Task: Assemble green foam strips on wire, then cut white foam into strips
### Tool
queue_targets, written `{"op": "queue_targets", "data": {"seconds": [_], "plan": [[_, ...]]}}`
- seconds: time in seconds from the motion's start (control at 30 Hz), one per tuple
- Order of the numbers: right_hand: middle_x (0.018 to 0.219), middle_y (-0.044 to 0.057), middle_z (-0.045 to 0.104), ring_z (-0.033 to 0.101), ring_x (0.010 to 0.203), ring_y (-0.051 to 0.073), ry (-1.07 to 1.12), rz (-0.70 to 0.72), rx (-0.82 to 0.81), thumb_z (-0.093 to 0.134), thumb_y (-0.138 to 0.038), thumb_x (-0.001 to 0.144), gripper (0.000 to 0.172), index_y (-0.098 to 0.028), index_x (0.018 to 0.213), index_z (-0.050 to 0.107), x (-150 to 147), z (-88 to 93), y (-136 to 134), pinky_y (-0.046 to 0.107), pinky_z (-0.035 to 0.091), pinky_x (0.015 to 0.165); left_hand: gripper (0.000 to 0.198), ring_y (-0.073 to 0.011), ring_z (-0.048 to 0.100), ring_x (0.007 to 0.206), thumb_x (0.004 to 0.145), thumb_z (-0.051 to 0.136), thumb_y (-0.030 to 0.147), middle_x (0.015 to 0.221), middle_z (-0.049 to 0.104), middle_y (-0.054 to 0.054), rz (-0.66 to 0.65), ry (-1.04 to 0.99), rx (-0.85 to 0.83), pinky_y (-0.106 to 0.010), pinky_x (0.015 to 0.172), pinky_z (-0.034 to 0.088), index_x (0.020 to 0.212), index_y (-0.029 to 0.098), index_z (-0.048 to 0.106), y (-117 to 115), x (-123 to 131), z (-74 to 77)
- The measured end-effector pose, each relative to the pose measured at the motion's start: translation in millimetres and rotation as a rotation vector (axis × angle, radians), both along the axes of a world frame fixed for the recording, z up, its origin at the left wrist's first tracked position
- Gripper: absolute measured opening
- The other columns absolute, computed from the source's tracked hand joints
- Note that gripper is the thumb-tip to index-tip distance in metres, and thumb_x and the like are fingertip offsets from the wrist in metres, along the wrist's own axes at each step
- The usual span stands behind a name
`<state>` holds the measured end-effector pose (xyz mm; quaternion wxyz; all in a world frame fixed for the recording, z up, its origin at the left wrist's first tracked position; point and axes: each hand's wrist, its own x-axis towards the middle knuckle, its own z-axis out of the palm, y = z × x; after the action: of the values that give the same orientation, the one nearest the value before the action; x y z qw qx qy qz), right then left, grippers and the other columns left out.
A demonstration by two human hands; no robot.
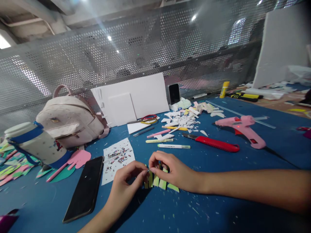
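Note:
Both my hands meet over a small cluster of light green foam pieces (159,182) standing on the blue table (170,213). My left hand (127,181) pinches the left side of the cluster with thumb and fingertips. My right hand (173,171) curls over the top, its fingers closed on the upper pieces. Part of the green cluster is hidden under my fingers.
A black phone (85,189) lies left of my hands, beside a white sheet with scraps (116,158). Farther back lie a red utility knife (213,144), pink glue gun (240,127), pens (173,146), scissors (147,119), white foam boards (136,98), a backpack (69,118) and a bottle (34,142).

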<state>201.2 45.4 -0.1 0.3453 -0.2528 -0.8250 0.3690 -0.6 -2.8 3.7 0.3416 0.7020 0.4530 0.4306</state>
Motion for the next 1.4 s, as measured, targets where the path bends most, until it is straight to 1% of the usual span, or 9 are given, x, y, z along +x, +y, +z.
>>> {"op": "queue_targets", "data": {"seconds": [0.5, 0.7, 0.93, 1.1, 1.4], "plan": [[0.089, 0.001, 0.06, 0.053, 0.081, 0.014, 0.019, -0.003, -0.005, 0.054, -0.019, 0.093, 0.003, -0.02, 0.091, 0.057, -1.0, -0.9, 0.9, 0.027, 0.042, 0.071, 0.011, -0.012, 0.064, 0.058, 0.091, 0.063, 0.024, 0.072, 0.071, -0.002, 0.004, 0.005, -0.017, -0.019, 0.056, 0.051, 0.085, 0.018, 0.071, 0.9, -0.5, -0.5], [0.087, 0.001, 0.059, 0.053, 0.078, 0.014, 0.006, -0.018, -0.006, 0.054, -0.021, 0.093, 0.004, -0.02, 0.09, 0.057, -0.8, 0.8, -0.4, 0.026, 0.042, 0.069, 0.01, -0.0143, 0.066, 0.062, 0.089, 0.065, 0.024, 0.073, 0.071, -0.002, 0.015, 0.0, -0.023, -0.021, 0.058, 0.053, 0.085, 0.018, 0.071, -0.1, -0.9, -1.2], [0.089, 0.0, 0.06, 0.053, 0.079, 0.014, 0.015, -0.004, -0.01, 0.054, -0.019, 0.093, 0.003, -0.02, 0.091, 0.057, -0.3, -0.9, -0.1, 0.026, 0.042, 0.07, 0.011, -0.0135, 0.066, 0.063, 0.091, 0.064, 0.023, 0.075, 0.069, -0.002, -0.028, -0.064, -0.053, -0.022, 0.062, 0.054, 0.084, 0.018, 0.07, 1.2, -0.7, -1.9], [0.089, 0.0, 0.06, 0.054, 0.08, 0.014, 0.017, 0.001, -0.011, 0.055, -0.02, 0.093, 0.003, -0.02, 0.091, 0.057, -0.7, 0.1, 0.3, 0.027, 0.042, 0.07, 0.012, -0.0136, 0.066, 0.064, 0.091, 0.064, 0.023, 0.075, 0.069, -0.002, -0.033, -0.096, -0.049, -0.023, 0.062, 0.054, 0.082, 0.017, 0.07, 1.3, -0.5, -2.2], [0.091, 0.0, 0.062, 0.055, 0.082, 0.014, 0.022, 0.022, 0.002, 0.058, -0.017, 0.091, 0.004, -0.02, 0.093, 0.059, -0.4, 1.0, -0.7, 0.027, 0.043, 0.072, 0.015, -0.0141, 0.066, 0.066, 0.091, 0.064, 0.023, 0.073, 0.07, -0.003, -0.034, -0.078, -0.048, -0.023, 0.063, 0.053, 0.08, 0.016, 0.07, 0.0, 0.3, -0.5]]}}
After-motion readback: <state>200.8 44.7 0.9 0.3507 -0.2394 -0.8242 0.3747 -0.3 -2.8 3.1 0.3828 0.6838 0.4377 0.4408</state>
